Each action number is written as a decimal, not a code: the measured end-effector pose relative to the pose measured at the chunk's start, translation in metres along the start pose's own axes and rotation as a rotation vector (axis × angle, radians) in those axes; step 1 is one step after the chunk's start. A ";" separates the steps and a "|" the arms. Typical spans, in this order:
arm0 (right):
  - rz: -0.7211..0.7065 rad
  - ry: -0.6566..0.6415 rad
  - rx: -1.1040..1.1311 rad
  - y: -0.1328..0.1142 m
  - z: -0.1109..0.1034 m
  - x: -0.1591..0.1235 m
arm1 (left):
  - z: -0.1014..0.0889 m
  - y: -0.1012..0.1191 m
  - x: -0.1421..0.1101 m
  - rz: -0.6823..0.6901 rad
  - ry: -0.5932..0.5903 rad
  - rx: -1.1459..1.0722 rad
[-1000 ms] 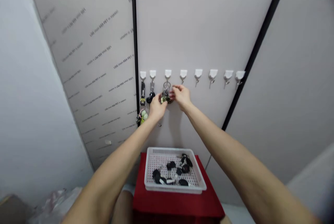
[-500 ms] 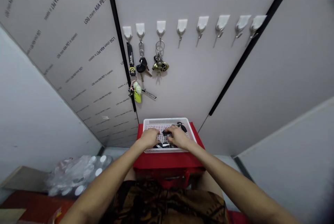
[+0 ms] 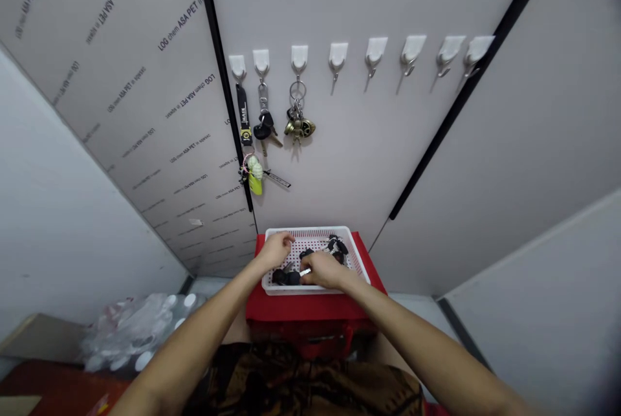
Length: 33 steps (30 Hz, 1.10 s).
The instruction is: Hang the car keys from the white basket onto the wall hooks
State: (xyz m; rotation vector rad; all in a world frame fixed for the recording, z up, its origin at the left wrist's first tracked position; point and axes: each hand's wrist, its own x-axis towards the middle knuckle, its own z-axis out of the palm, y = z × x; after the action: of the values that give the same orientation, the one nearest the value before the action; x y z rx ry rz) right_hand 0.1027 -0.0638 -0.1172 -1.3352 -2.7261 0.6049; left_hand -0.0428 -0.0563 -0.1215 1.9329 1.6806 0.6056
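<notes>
A white plastic basket [image 3: 310,232] with a perforated floor holds several sets of keys. My right hand [image 3: 323,270] is inside it, fingers closed on a bunch of keys [image 3: 305,272] with a bright silver piece showing; much of the bunch is behind the fingers. Black-headed keys [image 3: 286,277] lie at the basket's near left, touching or close to that bunch. More dark keys [image 3: 336,246] rest at the far right. Over the left side, my left hand [image 3: 276,250] hovers with curved fingers slightly apart and nothing visible in them.
The basket stands on a red box [image 3: 310,307] against the wall. White hooks [image 3: 338,57] line the wall above; the three leftmost carry a black strap keyring [image 3: 244,115], black-headed keys [image 3: 264,125] and a brass-coloured keyring [image 3: 299,126]. Plastic-wrapped bottles [image 3: 140,332] sit at lower left.
My left hand has drawn up and away from the keys toward the basket's far left. My right hand has shifted nearer and slightly left, closing on a bunch.
</notes>
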 end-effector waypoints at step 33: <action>-0.033 0.595 0.744 0.003 -0.053 0.008 | -0.040 0.053 0.021 0.178 0.040 -0.478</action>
State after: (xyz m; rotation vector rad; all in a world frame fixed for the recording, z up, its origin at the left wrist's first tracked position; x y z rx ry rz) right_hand 0.1106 -0.0390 -0.0706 -1.0401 -1.7782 0.9109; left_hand -0.0246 -0.0377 -0.0568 1.7309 1.2453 1.0151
